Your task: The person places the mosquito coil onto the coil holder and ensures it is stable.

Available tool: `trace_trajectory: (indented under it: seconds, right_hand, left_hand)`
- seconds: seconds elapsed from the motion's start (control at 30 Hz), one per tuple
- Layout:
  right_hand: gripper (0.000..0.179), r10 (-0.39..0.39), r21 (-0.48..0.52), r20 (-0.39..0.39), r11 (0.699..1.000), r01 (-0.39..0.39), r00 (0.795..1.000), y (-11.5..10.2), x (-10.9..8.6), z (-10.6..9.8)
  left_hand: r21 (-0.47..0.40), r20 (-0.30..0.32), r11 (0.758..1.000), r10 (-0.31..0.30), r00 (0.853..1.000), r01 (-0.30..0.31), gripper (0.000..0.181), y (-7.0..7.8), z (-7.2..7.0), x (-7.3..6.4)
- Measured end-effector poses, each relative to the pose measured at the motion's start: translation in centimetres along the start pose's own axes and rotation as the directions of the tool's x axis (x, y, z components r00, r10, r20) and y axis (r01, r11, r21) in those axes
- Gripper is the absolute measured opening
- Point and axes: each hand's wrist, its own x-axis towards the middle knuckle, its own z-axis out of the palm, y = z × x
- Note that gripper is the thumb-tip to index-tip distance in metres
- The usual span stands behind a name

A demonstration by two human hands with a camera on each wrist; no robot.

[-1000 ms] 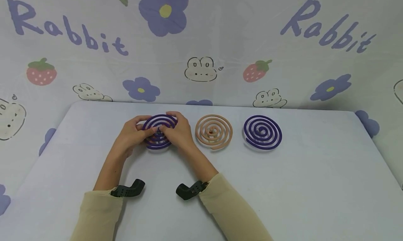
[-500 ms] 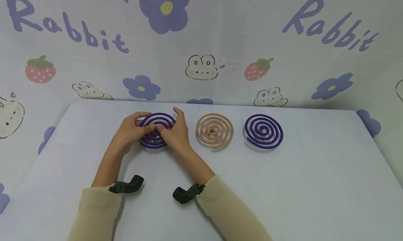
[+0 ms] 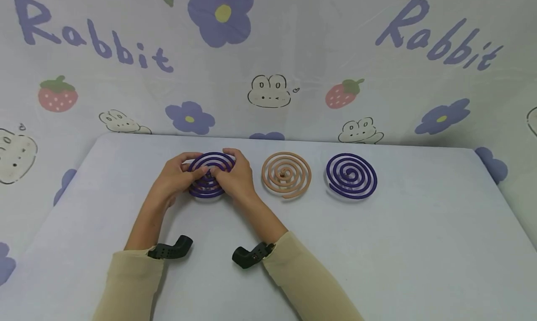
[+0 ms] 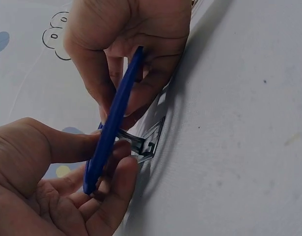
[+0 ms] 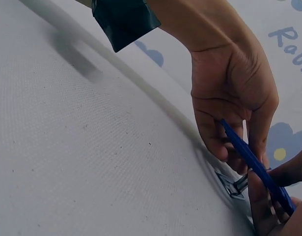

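Note:
In the head view, a purple mosquito coil [image 3: 205,194] is between both hands, left of the middle of the table. My left hand [image 3: 174,175] holds its left side, thumb on top near the centre and fingers beneath. On the other side my right hand [image 3: 239,175] pinches it, thumb likewise near the centre. From the left wrist the coil [image 4: 110,132] appears edge-on and blue. A small metal stand [image 4: 150,142] sits under its centre, its flat base close to the table. Fingers partly cover where stand and coil meet.
A tan mosquito coil [image 3: 305,175] lies just right of my right hand, with a stand showing at its centre. Farther right is another purple coil [image 3: 371,176]. The white table [image 3: 402,246] ends at a printed curtain [image 3: 310,46] behind.
Half a second ago my right index finger was raised off the coil; now it is back at the far rim. Both thumbs stay near the centre, and the other two coils lie still.

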Motion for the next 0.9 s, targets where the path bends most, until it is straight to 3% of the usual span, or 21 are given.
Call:
trace_trajectory:
  seconds: [0.2, 0.5, 0.7, 0.9]
  right_hand:
    - [0.054, -0.07, -0.112, -0.007, 0.991, 0.069, 0.998, 0.4, 0.2, -0.4]
    - [0.054, -0.2, -0.262, 0.007, 0.945, 0.195, 0.98, 0.2, 0.3, -0.6]
    - [0.048, -0.245, -0.272, 0.038, 0.931, 0.246, 0.969, -0.4, 0.4, -1.1]
    - [0.039, -0.363, -0.234, 0.027, 0.904, 0.359, 0.932, -1.7, 1.1, -2.9]
  left_hand:
    - [0.031, 0.015, 1.0, 0.005, 1.0, -0.006, 0.064, 0.2, 0.2, 0.0]
    - [0.139, 0.012, 0.99, -0.009, 1.0, 0.007, 0.063, 0.2, -0.1, -0.1]
    - [0.151, 0.015, 0.988, -0.01, 1.0, 0.007, 0.063, 0.3, -0.5, -0.1]
    - [0.136, 0.049, 0.991, -0.008, 0.999, 0.001, 0.064, 0.2, -1.3, -0.1]
